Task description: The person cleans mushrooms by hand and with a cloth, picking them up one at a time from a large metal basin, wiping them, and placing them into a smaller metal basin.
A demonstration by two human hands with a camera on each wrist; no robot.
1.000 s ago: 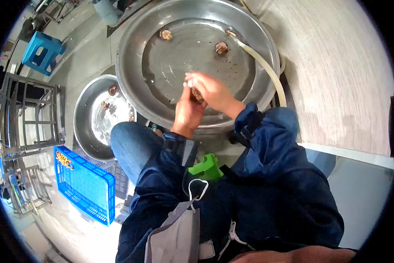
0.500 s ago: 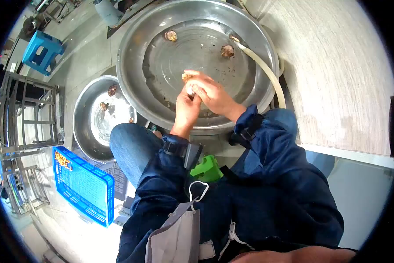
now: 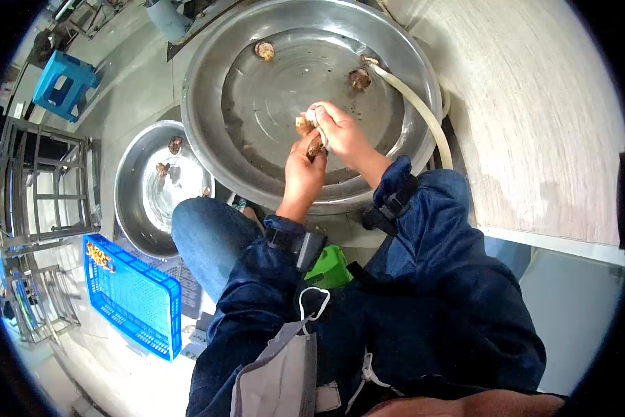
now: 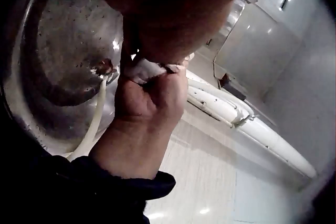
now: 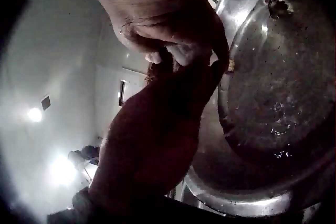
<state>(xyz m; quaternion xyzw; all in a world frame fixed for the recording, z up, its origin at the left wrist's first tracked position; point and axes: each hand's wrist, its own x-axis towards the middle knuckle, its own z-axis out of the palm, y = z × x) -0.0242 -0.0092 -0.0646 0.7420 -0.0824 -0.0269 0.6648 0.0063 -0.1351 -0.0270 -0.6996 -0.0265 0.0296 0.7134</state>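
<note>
Close together over the round, silvery metal basin (image 3: 204, 115), the left hand (image 3: 304, 178) grips a rough brown lump (image 3: 315, 149) and the right hand (image 3: 345, 140) pinches a whitish piece (image 3: 311, 114) just beyond it. A wet, loose grip could drop the lump below them.
</note>
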